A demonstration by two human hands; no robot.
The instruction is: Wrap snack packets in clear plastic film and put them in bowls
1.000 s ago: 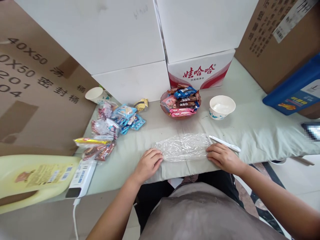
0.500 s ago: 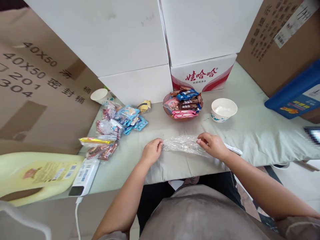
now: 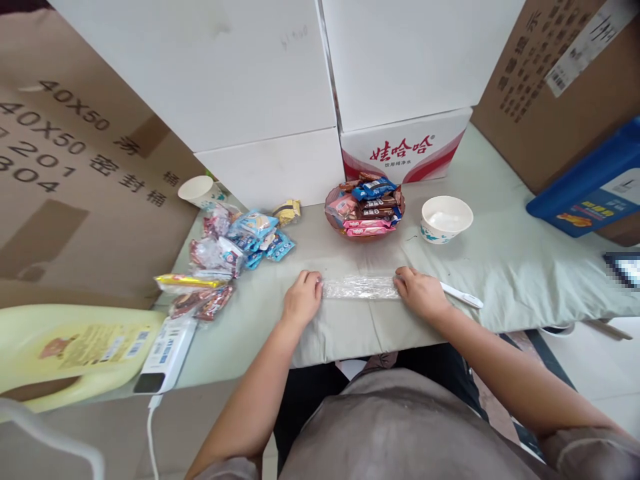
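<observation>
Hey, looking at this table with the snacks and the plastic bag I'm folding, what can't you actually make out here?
All in the head view:
- Clear plastic bag: both ends hidden under the left hand and right hand, so the grip is unclear.
- White pen-like stick: near end behind the right hand.
- Dark flat device: blurred, cut by the right edge.
- Pale yellow plastic jug: cut by the left edge; label too small.

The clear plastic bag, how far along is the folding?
Done: the clear plastic bag lies as a narrow strip on the cloth. In hand: left hand and right hand press its two ends. Left: it is not yet short; snacks lie loose beside it.
</observation>
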